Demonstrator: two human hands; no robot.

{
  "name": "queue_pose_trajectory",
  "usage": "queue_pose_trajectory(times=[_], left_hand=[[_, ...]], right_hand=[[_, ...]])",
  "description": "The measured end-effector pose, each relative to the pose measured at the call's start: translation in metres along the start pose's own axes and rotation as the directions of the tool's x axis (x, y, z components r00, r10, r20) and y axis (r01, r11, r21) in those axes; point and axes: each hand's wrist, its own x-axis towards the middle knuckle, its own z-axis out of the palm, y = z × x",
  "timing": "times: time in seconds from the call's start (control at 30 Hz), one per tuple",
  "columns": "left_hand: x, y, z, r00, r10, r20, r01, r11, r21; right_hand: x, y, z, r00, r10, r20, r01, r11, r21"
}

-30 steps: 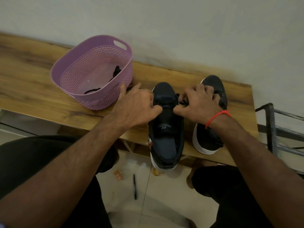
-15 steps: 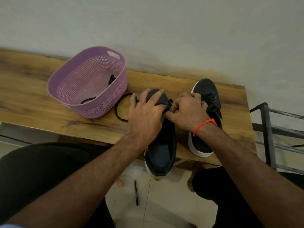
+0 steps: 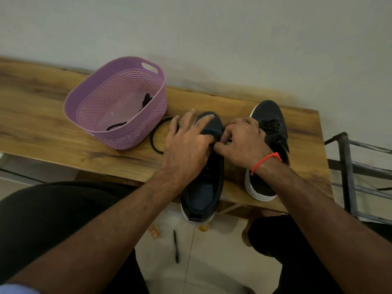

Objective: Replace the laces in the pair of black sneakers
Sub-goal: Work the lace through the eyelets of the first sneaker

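Note:
Two black sneakers with white soles stand on the wooden bench (image 3: 42, 124), toes toward the wall. The left sneaker (image 3: 203, 187) overhangs the bench's front edge. My left hand (image 3: 186, 145) lies flat over its toe and eyelets, holding it down. My right hand (image 3: 241, 141) pinches a black lace at the sneaker's front eyelets; the pinch itself is mostly hidden. That lace loops out onto the bench as a black curve (image 3: 154, 141) left of the sneaker. The right sneaker (image 3: 269, 128) is laced and stands behind my right wrist.
A purple perforated basket (image 3: 118, 136) stands on the bench to the left, with a black lace (image 3: 146, 100) inside. A dark metal rack (image 3: 347, 170) is at the right. On the floor below lie a black pen (image 3: 176, 247) and small orange bits.
My left hand moved from the sneaker's side up over its toe, fingers spread. A loop of black lace came into view on the bench left of the sneaker. The camera shifted slightly.

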Motion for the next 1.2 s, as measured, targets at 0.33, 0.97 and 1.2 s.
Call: queue_pose_trajectory(times=[0.33, 0.97, 1.2], left_hand=[[0.012, -0.044, -0.018, 0.962, -0.262, -0.078, 0.256, 0.964, -0.078], [0.003, -0.013, -0.009, 0.997, -0.068, 0.034, 0.068, 0.997, 0.024], [0.012, -0.052, -0.028, 0.939, -0.299, -0.171, 0.303, 0.953, 0.0]], right_hand=[[0.004, 0.0, 0.002, 0.992, -0.127, 0.026, 0.128, 0.99, -0.061], [0.004, 0.002, 0.004, 0.993, -0.111, 0.036, 0.111, 0.994, 0.012], [0.005, -0.001, 0.003, 0.996, -0.086, 0.028, 0.086, 0.996, -0.017]])
